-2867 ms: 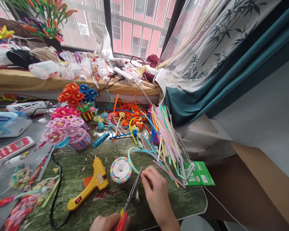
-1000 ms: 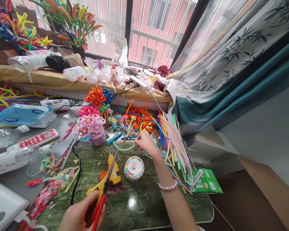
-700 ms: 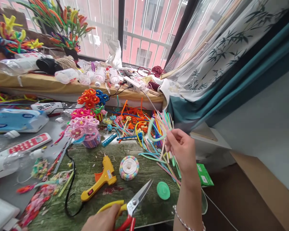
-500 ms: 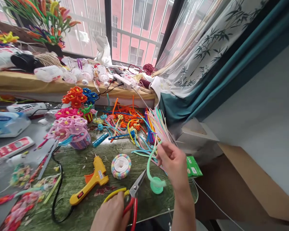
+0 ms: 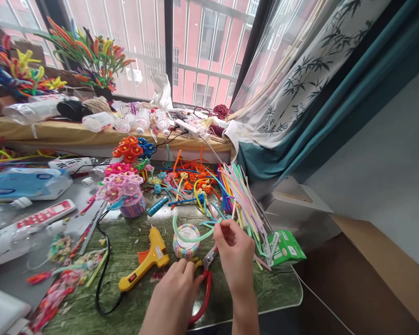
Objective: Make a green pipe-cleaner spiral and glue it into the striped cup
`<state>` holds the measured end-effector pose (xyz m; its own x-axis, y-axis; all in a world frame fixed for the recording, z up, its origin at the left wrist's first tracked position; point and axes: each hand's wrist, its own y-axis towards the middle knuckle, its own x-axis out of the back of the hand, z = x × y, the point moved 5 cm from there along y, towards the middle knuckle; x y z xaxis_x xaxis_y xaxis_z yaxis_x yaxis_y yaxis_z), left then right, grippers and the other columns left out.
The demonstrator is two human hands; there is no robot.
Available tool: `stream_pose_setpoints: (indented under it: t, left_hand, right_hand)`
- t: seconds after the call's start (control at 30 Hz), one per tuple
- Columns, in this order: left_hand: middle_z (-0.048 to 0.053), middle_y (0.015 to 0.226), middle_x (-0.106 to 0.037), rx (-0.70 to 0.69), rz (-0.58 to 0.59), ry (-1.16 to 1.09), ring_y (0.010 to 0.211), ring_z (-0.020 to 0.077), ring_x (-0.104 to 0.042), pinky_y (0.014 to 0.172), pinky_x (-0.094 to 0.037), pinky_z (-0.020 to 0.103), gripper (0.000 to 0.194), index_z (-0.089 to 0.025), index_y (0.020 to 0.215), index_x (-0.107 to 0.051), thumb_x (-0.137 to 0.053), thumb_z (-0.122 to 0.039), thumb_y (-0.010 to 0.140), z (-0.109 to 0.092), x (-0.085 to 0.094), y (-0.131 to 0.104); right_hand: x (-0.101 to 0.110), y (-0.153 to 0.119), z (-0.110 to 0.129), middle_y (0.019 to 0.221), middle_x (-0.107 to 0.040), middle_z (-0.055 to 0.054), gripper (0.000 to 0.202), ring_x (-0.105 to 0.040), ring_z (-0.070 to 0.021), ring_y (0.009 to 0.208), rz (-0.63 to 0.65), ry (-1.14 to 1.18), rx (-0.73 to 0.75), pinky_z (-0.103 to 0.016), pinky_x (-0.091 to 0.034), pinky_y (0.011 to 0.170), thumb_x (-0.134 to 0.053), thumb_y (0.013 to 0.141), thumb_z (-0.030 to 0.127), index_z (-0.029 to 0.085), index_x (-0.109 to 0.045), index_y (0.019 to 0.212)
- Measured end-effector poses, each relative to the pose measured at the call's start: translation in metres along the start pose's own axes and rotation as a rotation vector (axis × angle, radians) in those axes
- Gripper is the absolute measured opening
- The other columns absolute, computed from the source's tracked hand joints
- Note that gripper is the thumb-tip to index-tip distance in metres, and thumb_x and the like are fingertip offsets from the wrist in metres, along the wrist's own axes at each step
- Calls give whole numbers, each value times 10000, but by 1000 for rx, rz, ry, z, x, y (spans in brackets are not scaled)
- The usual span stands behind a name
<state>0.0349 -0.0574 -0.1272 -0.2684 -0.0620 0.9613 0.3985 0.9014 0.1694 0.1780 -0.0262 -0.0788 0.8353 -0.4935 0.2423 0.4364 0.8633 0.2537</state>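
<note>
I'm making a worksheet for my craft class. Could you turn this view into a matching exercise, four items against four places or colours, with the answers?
Column one
1. Glue gun
2. Scissors
3. Curved pale green pipe cleaner
4. Packet

Column two
A. Pinched in the right hand
B. Green, at the right side of the table
C. Yellow, lying on its side
D. In the left hand, red handle showing

Right pairs
1-C, 2-D, 3-A, 4-B
</note>
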Motion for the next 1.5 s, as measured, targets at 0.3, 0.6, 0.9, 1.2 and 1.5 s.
stream_pose_setpoints:
  t: [0.3,0.6,0.9,1.2,1.5]
  left_hand:
    - [-1,719,-741,394,-675,-943,532,137,-661,470,-553,193,270,-199,870,-730,-669,-461,847,67,74,4]
    - [1,676,-751,503,-588,-1083,472,153,-649,442,-552,227,390,-171,1087,-673,-696,-457,824,79,46,18]
    - [30,806,-767,193,-702,-152,588,143,-716,578,-522,222,269,-153,1085,-696,-479,-281,992,70,65,17]
    - [57,804,-743,38,-683,-155,680,142,-716,664,-519,217,201,-118,940,-689,-524,-222,989,61,67,19]
    - [47,788,-728,20,-728,-61,684,134,-687,674,-490,213,145,-95,1042,-685,-576,-143,960,59,72,21]
  right_hand:
    - [-30,-11,13,524,-582,29,263,-561,-124,460,24,-70,73,-200,-471,470,-571,845,369,200,-582,645]
    - [-53,-11,-2,784,-792,-65,228,-742,-184,646,-17,-16,114,-232,-595,616,-622,864,314,163,-781,928]
    - [-63,-19,4,817,-776,-62,221,-692,-141,566,64,-40,211,-207,-563,531,-591,915,250,160,-770,1010]
    - [-61,-24,17,774,-775,-61,171,-705,-142,587,-77,-137,415,-200,-565,575,-614,939,212,128,-758,904]
    - [-63,-23,21,798,-754,-84,252,-701,-153,641,45,-351,688,-246,-529,633,-512,985,104,65,-730,1106]
